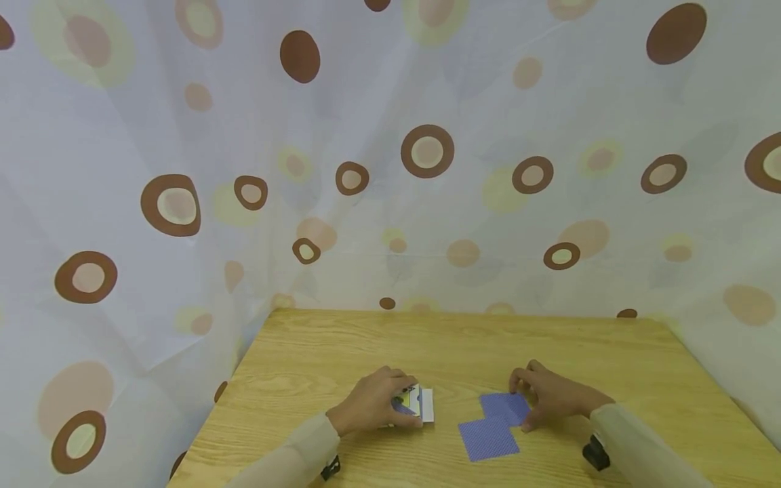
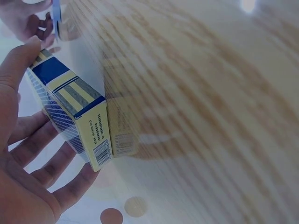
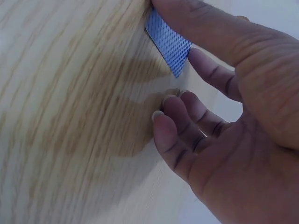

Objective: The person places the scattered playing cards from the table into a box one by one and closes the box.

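Note:
My left hand (image 1: 369,402) grips a small card box (image 2: 77,100), thumb along one narrow side and fingers round the other. The box is cream and dark blue, with printed text and a barcode on its end, and sits on the wooden table. A white flap (image 1: 428,405) sticks out from its right end. To the right, my right hand (image 1: 554,396) holds a blue patterned playing card (image 3: 169,43) by its edges between thumb and forefinger, the other fingers loosely bent. A second blue playing card (image 1: 488,439) lies face down, overlapping the first in the head view.
The wooden table (image 1: 390,339) runs back to a white curtain (image 1: 378,108) with brown and beige circles, which also hangs along both sides. A dark wrist device (image 1: 595,453) sits under the right sleeve, close over the tabletop.

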Available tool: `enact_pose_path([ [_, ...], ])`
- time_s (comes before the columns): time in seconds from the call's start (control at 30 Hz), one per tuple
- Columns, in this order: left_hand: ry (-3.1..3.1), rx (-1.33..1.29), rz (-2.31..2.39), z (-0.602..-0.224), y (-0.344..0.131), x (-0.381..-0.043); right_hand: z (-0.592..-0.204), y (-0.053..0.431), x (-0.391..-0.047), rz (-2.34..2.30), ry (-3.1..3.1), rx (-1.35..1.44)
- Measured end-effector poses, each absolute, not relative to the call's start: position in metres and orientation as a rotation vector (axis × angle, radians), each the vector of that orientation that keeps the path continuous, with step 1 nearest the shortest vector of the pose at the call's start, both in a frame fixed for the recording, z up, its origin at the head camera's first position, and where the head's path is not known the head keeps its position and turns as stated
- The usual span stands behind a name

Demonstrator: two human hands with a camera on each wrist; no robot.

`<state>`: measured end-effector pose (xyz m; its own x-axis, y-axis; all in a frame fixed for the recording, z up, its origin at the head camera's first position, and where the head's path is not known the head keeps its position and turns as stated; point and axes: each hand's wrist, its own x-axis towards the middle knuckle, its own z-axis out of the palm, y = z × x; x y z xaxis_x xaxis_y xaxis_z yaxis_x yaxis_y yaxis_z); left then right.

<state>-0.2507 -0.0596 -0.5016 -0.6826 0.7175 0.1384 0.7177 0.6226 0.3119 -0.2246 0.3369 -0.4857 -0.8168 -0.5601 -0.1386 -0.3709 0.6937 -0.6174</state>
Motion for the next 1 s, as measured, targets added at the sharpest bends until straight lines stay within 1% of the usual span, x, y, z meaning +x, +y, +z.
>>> enact_pose_path([
  [0.3,-2.819,-1.260,-0.555,-0.501,-0.061,-0.251,-0.488,0.339,-0.227,-0.796,2.736,-0.830],
  [0.8,-2.825,-1.263,-0.544,-0.504,-0.060,-0.252,-0.498,0.341,-0.229,-0.751,2.875,-0.729],
  [1.0,-2.830,-1.249,-0.543,-0.502,-0.060,-0.252,-0.498,0.341,-0.229,-0.688,2.935,-0.736],
])
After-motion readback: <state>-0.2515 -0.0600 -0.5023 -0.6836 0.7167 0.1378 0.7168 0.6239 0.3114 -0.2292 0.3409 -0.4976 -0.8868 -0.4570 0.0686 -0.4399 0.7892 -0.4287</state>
